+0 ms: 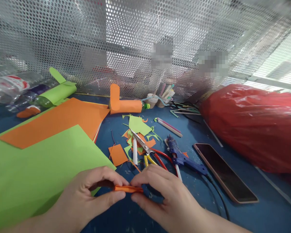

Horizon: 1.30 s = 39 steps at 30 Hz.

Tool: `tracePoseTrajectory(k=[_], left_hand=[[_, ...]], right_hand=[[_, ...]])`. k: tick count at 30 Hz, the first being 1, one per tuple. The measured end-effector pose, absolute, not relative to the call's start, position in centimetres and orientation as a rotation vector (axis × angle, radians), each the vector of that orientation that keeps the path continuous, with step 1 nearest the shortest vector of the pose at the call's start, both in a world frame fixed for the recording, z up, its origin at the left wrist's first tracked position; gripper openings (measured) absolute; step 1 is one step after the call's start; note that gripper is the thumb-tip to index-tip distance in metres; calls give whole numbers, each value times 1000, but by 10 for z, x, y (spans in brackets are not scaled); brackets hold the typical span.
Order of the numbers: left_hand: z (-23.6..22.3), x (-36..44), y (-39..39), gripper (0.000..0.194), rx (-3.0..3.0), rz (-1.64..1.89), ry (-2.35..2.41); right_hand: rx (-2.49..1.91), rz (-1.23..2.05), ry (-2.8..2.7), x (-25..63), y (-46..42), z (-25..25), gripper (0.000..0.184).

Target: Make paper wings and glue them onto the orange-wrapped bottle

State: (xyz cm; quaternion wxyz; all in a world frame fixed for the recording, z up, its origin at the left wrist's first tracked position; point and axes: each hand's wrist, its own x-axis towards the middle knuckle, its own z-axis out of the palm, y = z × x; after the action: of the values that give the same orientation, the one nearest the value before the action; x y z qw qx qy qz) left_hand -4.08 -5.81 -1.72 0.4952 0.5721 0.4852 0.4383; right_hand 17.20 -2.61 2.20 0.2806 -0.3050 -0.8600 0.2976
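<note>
A narrow, folded strip of orange paper [128, 189] lies level between my two hands, low in the middle of the view. My left hand [94, 191] pinches its left end between thumb and fingers. The right end is held the same way by my right hand [160, 191]. Just beyond the hands lie scissors with red handles [146, 147], a yellow-handled tool [149, 159] partly hidden by my right hand, and a square of orange paper [118, 155]. Green and orange paper scraps [139, 125] are scattered around the scissors.
Large green sheets [50, 171] and orange sheets [63, 119] cover the left. A blue glue gun [184, 158] with a cord and a phone [225, 173] lie right. Behind are a paper-wrapped bottle [128, 106], cups of sticks [163, 98], plastic bottles [12, 84] and a red bag [254, 123].
</note>
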Motion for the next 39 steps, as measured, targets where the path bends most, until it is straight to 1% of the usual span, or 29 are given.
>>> tracePoseTrajectory(k=[3, 8, 14, 17, 21, 26, 31, 39], left_hand=[[-17, -42, -61, 5, 1497, 1073, 1200], [-13, -42, -58, 7, 1681, 1059, 1204], [-13, -42, -52, 19, 1995, 1213, 968], [-13, -42, -52, 18, 2074, 1214, 897], [-12, -43, -54, 14, 2115, 1173, 828], [-14, -41, -57, 18, 2154, 1206, 828], [-19, -40, -59, 16, 2178, 1201, 869], [-12, -39, -57, 18, 2144, 1196, 992]], right_hand=[[-782, 785, -2333, 173, -26, 22, 6], [-732, 726, -2375, 175, -24, 23, 12], [-716, 663, -2354, 172, -26, 25, 12], [-701, 695, -2363, 172, -28, 24, 11], [-601, 677, -2388, 173, -28, 19, 9], [-554, 512, -2427, 174, -28, 19, 13], [-515, 360, -2460, 176, -30, 22, 17], [-523, 342, -2452, 178, -23, 18, 9]])
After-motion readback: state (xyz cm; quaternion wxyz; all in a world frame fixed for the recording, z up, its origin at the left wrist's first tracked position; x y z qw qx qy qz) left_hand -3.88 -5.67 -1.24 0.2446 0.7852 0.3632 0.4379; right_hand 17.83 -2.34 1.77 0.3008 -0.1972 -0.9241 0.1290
